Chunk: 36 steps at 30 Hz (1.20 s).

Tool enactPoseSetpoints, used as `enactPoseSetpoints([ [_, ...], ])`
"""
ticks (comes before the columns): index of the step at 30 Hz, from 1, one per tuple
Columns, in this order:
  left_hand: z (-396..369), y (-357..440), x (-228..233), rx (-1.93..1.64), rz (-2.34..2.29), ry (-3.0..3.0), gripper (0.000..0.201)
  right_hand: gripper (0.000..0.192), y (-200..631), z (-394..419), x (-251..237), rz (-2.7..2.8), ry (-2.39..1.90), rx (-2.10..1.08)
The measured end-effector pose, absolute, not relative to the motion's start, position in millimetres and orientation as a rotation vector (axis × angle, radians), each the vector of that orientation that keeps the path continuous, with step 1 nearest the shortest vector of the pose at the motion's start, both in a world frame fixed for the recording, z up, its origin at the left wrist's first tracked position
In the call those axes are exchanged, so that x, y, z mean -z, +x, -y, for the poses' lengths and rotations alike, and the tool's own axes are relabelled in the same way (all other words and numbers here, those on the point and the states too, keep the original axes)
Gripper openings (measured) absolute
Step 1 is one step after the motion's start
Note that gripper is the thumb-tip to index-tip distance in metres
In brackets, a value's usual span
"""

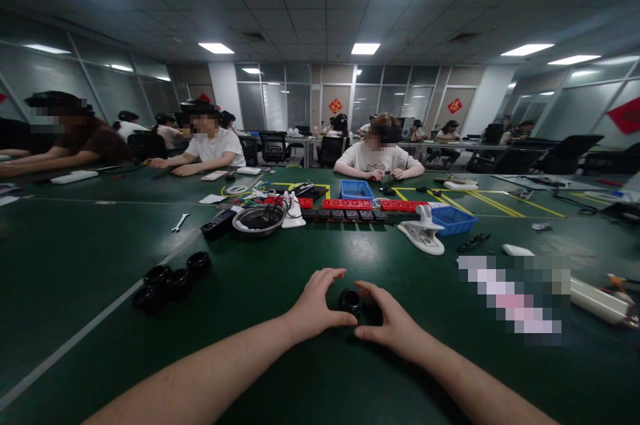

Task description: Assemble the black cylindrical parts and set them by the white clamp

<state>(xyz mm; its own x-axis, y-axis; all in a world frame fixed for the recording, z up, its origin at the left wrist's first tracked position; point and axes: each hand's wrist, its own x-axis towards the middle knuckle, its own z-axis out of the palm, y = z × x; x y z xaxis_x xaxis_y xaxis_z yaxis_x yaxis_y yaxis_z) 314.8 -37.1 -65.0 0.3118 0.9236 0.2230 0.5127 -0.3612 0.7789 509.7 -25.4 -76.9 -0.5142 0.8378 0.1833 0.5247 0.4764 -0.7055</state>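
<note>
Two hands' fingers (334, 276) around small black ring (351, 301), touching both sides.

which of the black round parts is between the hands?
The lone black ring, held between the left hand and right hand. The other black rings sit clustered on the green table to the left, untouched.

- Left hand (314, 308): bare; no glove, ring or watch is worn.
- Right hand (395, 322): bare likewise.
- Forearms: uncovered; no sleeves are seen.
</note>
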Motion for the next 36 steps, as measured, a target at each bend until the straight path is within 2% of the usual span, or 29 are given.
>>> enactPoseSetpoints([
  [4,29.6,306.3,57.5,-0.813,-1.132,2.071,0.059,0.068,520.6,15.1,68.1,2.225,-0.996,-1.123],
  [8,27.2,308.1,55.4,-0.778,-1.006,2.112,0.048,0.054,519.4,9.2,59.3,2.317,-0.9,-1.195],
  [12,27.1,311.0,57.2,-0.765,-1.016,2.128,0.045,0.045,512.9,9.0,58.6,2.397,-0.884,-1.087],
  [16,27.9,311.5,57.4,-0.726,-1.081,2.119,0.045,0.029,506.5,10.7,65.4,2.446,-0.939,-0.877],
  [19,30.6,313.3,56.7,-0.721,-1.158,2.104,0.047,0.026,501.4,12.5,73.1,2.359,-1.074,-0.826],
  [29,43.1,332.3,65.1,-0.975,-1.47,2.069,0.037,0.024,479.0,31.3,80.5,2.19,-1.54,-0.221],
  [32,41.5,329.0,63.4,-0.932,-1.34,2.11,0.037,0.039,484.7,31.3,77.4,2.224,-1.428,-0.291],
  [34,40.3,325.0,61.7,-0.913,-1.254,2.105,0.043,0.054,493.0,28.8,74.8,2.263,-1.256,-0.472],
  [36,39.5,320.9,60.4,-0.897,-1.196,2.097,0.048,0.059,502.1,25.8,71.1,2.319,-1.082,-0.685],
])
